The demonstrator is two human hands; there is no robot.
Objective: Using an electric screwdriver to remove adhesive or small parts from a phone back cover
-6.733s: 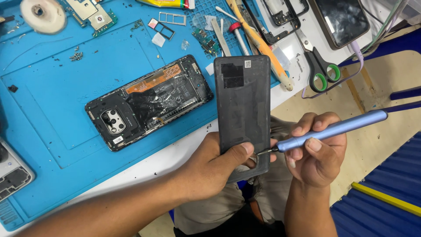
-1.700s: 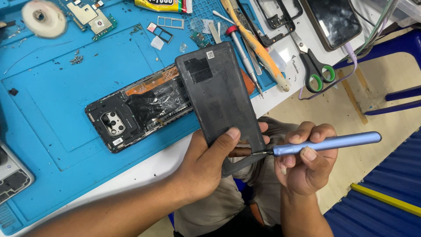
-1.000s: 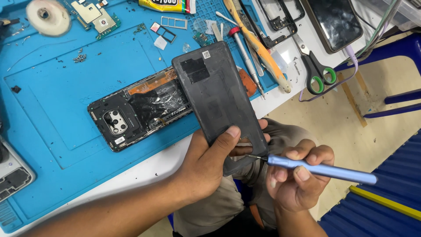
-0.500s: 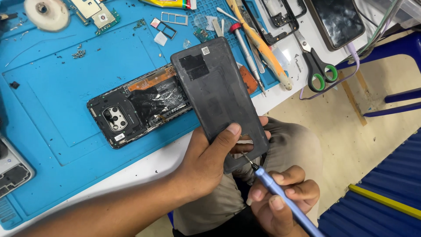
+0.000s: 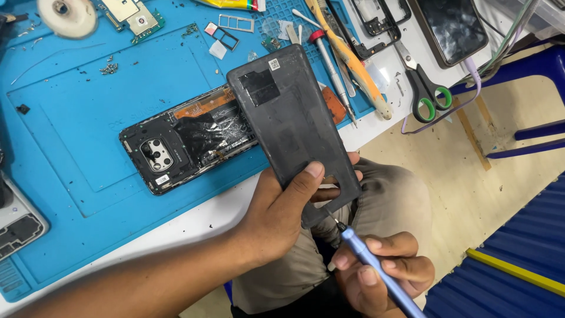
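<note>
The left hand [image 5: 282, 218] pinches the removed dark back cover [image 5: 291, 126] off the bench edge, the right hand [image 5: 382, 274] fingers grip a blue screwdriver [image 5: 368, 262] at its lower end, while the opened phone [image 5: 188, 138] lies at ten o'clock, still unassembled.

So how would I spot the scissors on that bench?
Start at the blue mat and go to its right edge, onto the white benchtop. The scissors lie there, below a dark phone and right of an orange-handled tool. They alone have black loops lined in green.
</note>
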